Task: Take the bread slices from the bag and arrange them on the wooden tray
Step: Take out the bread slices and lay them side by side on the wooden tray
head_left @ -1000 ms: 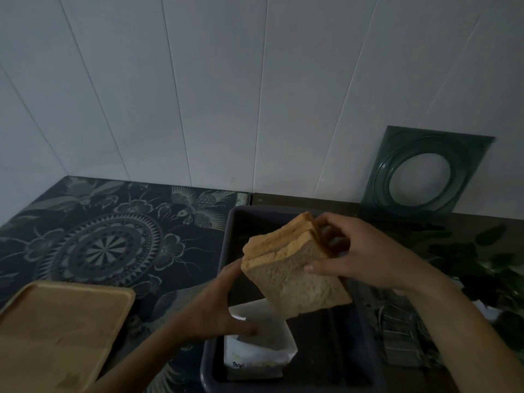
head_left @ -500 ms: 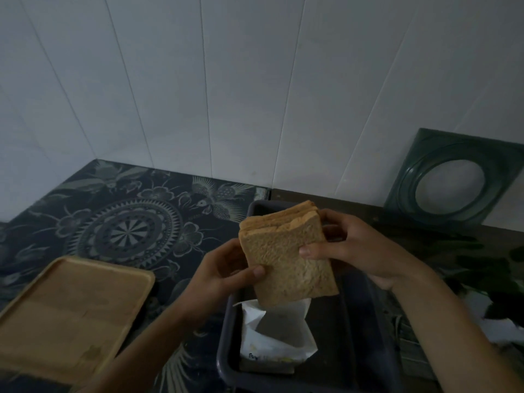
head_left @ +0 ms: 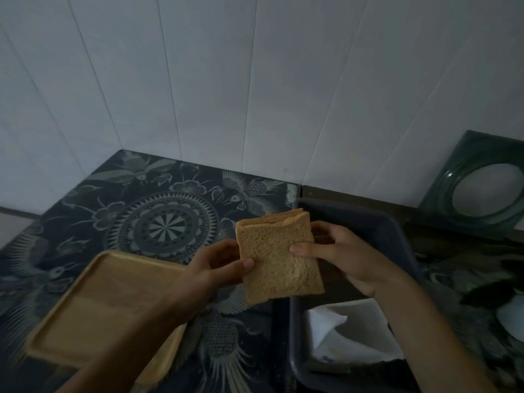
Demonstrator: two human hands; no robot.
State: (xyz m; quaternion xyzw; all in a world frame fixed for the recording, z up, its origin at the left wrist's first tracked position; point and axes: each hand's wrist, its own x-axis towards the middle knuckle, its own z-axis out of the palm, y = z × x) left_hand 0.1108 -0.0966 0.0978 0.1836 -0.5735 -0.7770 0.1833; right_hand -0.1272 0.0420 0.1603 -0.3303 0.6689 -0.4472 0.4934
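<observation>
Bread slices upright between both hands, left hand and right hand each pinching an edge.

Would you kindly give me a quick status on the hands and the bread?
Left hand and right hand both grip the bread, held in the air. Tray bare. Bag in the bin. Path clear.

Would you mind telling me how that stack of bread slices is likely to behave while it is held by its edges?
The bread slices probably flex: the front face already looks dented under the thumbs. Their edges are fanned at the top, so they may slide apart. They look light, since the left hand and right hand hold them only at the edges.
</observation>
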